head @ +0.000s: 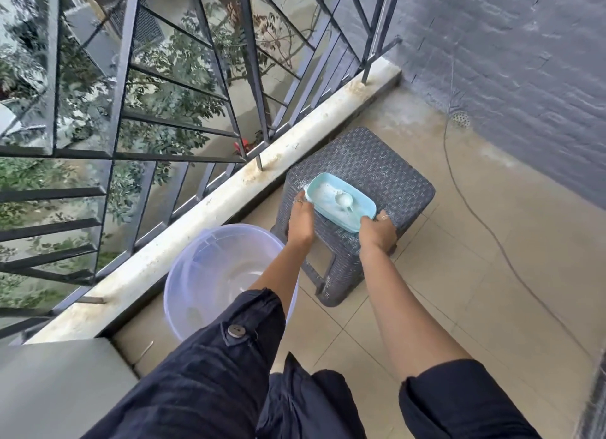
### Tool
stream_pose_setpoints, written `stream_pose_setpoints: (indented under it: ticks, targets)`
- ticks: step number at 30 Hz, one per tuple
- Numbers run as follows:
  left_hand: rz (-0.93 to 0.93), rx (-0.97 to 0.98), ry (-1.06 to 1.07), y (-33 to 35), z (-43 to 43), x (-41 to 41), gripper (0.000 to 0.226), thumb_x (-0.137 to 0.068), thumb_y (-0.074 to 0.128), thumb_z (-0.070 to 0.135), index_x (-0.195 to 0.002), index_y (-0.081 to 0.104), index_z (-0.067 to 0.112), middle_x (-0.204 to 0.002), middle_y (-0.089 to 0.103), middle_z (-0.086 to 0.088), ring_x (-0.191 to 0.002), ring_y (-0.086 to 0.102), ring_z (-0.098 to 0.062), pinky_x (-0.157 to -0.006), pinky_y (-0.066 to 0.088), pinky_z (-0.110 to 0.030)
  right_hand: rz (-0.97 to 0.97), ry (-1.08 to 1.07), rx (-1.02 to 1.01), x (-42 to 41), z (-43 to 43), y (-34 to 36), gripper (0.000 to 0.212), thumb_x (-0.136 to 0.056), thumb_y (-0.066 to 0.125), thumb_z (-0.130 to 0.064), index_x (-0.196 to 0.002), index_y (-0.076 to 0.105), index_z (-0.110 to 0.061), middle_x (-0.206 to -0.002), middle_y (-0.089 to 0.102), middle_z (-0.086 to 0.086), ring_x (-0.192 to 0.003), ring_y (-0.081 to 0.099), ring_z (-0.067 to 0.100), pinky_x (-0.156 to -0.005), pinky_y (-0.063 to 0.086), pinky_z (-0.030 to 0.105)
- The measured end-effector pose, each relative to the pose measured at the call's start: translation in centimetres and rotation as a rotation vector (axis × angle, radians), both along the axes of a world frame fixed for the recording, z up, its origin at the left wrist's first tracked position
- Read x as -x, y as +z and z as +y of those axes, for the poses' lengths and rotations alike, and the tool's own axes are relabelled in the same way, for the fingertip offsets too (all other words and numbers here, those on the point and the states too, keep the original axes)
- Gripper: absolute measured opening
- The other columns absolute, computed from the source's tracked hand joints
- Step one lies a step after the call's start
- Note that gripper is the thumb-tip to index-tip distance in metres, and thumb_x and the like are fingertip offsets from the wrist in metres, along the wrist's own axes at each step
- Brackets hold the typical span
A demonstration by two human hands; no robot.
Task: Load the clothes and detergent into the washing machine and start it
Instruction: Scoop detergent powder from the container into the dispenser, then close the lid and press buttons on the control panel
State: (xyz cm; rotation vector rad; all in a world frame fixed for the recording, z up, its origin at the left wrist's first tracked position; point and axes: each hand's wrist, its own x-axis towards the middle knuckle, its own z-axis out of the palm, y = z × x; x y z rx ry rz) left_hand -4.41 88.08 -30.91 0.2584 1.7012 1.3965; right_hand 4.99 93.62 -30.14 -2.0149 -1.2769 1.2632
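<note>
A light blue detergent box [331, 192] without a lid sits tilted over a grey woven stool [377, 169]. White powder and a white scoop [342, 199] lie inside it. My left hand [301, 220] grips the box's left end. At the box's near right corner, my right hand [377, 232] holds it with fingers curled round the edge. The washing machine and the clothes are out of view.
A clear plastic bucket [210, 274] stands on the tiled floor left of the stool, beside the white ledge [210, 209] under the metal railing. A thin cable [485, 228] runs across the floor on the right. A grey wall [524, 61] closes the far side.
</note>
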Motion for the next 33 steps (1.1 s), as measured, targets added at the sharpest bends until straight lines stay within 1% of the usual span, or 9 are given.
stream_pose_setpoints:
  ticks: [4, 6, 9, 14, 20, 25, 27, 30, 33]
  targets:
    - [0.229, 0.106, -0.024, 3.1, -1.4, -0.5, 0.039, -0.101, 0.032, 0.023, -0.135, 0.047, 0.011, -0.138, 0.051, -0.007, -0.13, 0.044, -0.022, -0.107, 0.031, -0.029, -0.011, 0.078, -0.044, 0.3, -1.1, 3.1, 0.046, -0.092, 0.051, -0.008, -0.137, 0.047, -0.006, -0.138, 0.053, 0.01, -0.124, 0.053, 0.029, -0.1, 0.044, 0.034]
    - [0.351, 0.146, -0.021, 5.6, -2.3, -0.4, 0.036, -0.102, 0.032, 0.02, -0.129, 0.053, 0.009, -0.132, 0.056, -0.01, -0.125, 0.049, -0.025, -0.101, 0.035, -0.03, -0.028, 0.124, -0.066, 0.4, -1.8, 5.6, 0.045, -0.092, 0.053, -0.01, -0.137, 0.048, -0.008, -0.139, 0.052, 0.01, -0.125, 0.053, 0.029, -0.1, 0.044, 0.034]
    - [0.43, 0.175, 0.001, 9.4, -3.4, -0.1, 0.033, -0.101, 0.037, 0.02, -0.122, 0.06, 0.01, -0.123, 0.063, -0.01, -0.118, 0.054, -0.026, -0.094, 0.039, -0.03, -0.051, 0.202, -0.111, 0.8, -2.9, 9.3, 0.044, -0.092, 0.053, -0.009, -0.136, 0.05, -0.009, -0.138, 0.052, 0.011, -0.124, 0.053, 0.026, -0.096, 0.043, 0.028]
    - [0.501, 0.199, 0.092, 16.3, -6.4, 0.7, 0.03, -0.099, 0.04, 0.019, -0.116, 0.064, 0.011, -0.118, 0.066, -0.01, -0.112, 0.057, -0.027, -0.088, 0.042, -0.03, -0.012, 0.289, -0.203, 2.1, -5.8, 15.8, 0.037, -0.09, 0.056, -0.01, -0.127, 0.059, -0.01, -0.129, 0.06, 0.011, -0.12, 0.056, 0.028, -0.096, 0.044, 0.03]
    - [0.49, 0.228, 0.263, 23.2, -12.3, 1.5, 0.032, -0.096, 0.037, 0.02, -0.114, 0.063, 0.016, -0.111, 0.07, -0.006, -0.109, 0.06, -0.026, -0.094, 0.045, -0.035, 0.063, 0.383, -0.292, 4.6, -10.8, 22.8, 0.025, -0.089, 0.056, -0.015, -0.11, 0.066, -0.009, -0.116, 0.066, 0.01, -0.11, 0.06, 0.026, -0.093, 0.046, 0.035]
    - [0.5, 0.249, 0.432, 27.5, -18.8, 2.8, 0.03, -0.093, 0.039, 0.024, -0.101, 0.068, 0.017, -0.1, 0.073, -0.002, -0.098, 0.065, -0.024, -0.083, 0.047, -0.031, 0.101, 0.475, -0.329, 7.2, -16.4, 26.8, 0.015, -0.085, 0.059, -0.019, -0.092, 0.068, -0.01, -0.1, 0.071, 0.011, -0.097, 0.064, 0.028, -0.082, 0.047, 0.035]
    - [0.517, 0.29, 0.507, 29.0, -21.6, 3.2, 0.031, -0.094, 0.04, 0.027, -0.093, 0.069, 0.015, -0.096, 0.073, -0.003, -0.095, 0.064, -0.024, -0.074, 0.04, -0.028, 0.117, 0.525, -0.325, 8.2, -18.8, 28.0, 0.017, -0.085, 0.06, -0.026, -0.09, 0.067, -0.011, -0.099, 0.071, 0.01, -0.097, 0.063, 0.029, -0.082, 0.047, 0.035]
    - [0.543, 0.328, 0.641, 31.0, -26.7, 3.9, 0.038, -0.097, 0.041, 0.035, -0.081, 0.065, 0.012, -0.092, 0.073, -0.004, -0.087, 0.062, -0.023, -0.07, 0.035, -0.027, 0.145, 0.629, -0.329, 9.6, -23.1, 29.9, 0.025, -0.087, 0.06, -0.032, -0.09, 0.068, -0.008, -0.099, 0.071, 0.011, -0.099, 0.062, 0.031, -0.078, 0.044, 0.032]
    - [0.528, 0.369, 0.757, 32.4, -31.9, 4.7, 0.044, -0.098, 0.042, 0.038, -0.083, 0.074, 0.01, -0.088, 0.073, -0.007, -0.08, 0.059, -0.022, -0.068, 0.033, -0.024, 0.178, 0.734, -0.353, 10.6, -27.9, 31.4, 0.034, -0.09, 0.057, -0.033, -0.082, 0.068, -0.002, -0.093, 0.071, 0.019, -0.095, 0.06, 0.034, -0.069, 0.036, 0.034]
